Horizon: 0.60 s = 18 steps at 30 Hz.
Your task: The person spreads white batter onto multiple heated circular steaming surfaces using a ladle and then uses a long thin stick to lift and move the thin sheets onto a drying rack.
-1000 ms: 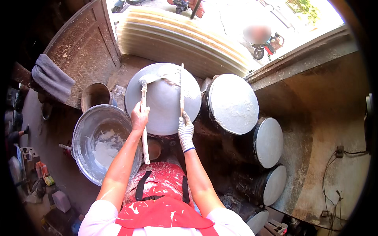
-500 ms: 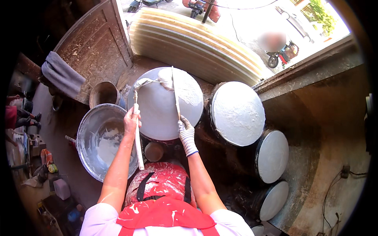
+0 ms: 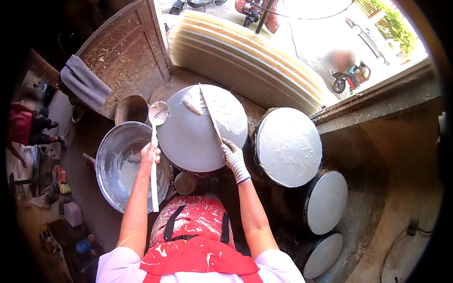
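Observation:
My left hand [image 3: 150, 154] is closed around the long pale handle of a ladle [image 3: 158, 113], whose batter-coated bowl hangs between the basin and the round plate. My right hand [image 3: 233, 159], in a pale knit glove, grips a thin flat wooden spreading stick [image 3: 211, 112]. That stick lies slantwise across the large round plate [image 3: 188, 141], which looks like a griddle covered by a thin white layer. A thicker smear of white batter [image 3: 192, 101] sits just left of the stick's far part. Below my left hand stands a metal basin [image 3: 102, 174] with white batter inside.
To the right, several more white-coated round plates curve toward me, the nearest large one [image 3: 289, 147] close beside my plate. A corrugated panel [image 3: 245, 56] and a wooden door [image 3: 125, 52] border the far side. A person in red [image 3: 23, 125] is at far left.
The ladle has left the plate and moved left, toward the basin's edge, no longer pouring batter. The stick has tilted, its far end swinging left. The whole view has shifted slightly.

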Motion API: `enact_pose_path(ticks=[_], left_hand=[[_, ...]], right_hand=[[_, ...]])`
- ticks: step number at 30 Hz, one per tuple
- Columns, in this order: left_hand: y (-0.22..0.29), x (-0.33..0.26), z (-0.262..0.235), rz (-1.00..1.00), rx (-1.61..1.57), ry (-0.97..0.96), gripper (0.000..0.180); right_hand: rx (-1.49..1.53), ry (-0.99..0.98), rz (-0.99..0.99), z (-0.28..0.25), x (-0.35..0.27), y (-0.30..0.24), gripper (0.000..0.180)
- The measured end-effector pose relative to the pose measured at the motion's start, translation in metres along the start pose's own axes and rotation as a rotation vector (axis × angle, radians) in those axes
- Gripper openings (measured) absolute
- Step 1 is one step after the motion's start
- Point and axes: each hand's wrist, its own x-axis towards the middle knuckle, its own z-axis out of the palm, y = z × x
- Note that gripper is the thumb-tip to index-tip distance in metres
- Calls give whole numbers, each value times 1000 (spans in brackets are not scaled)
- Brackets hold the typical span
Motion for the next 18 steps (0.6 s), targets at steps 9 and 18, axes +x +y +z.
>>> enact_pose_path(ticks=[9, 18], left_hand=[[-8, -16, 0, -28, -90, 6, 34], [1, -39, 13, 4, -134, 41, 35]], right_hand=[[-37, -51, -110, -32, 3, 7, 30], [-217, -385, 134, -24, 25, -52, 27]])
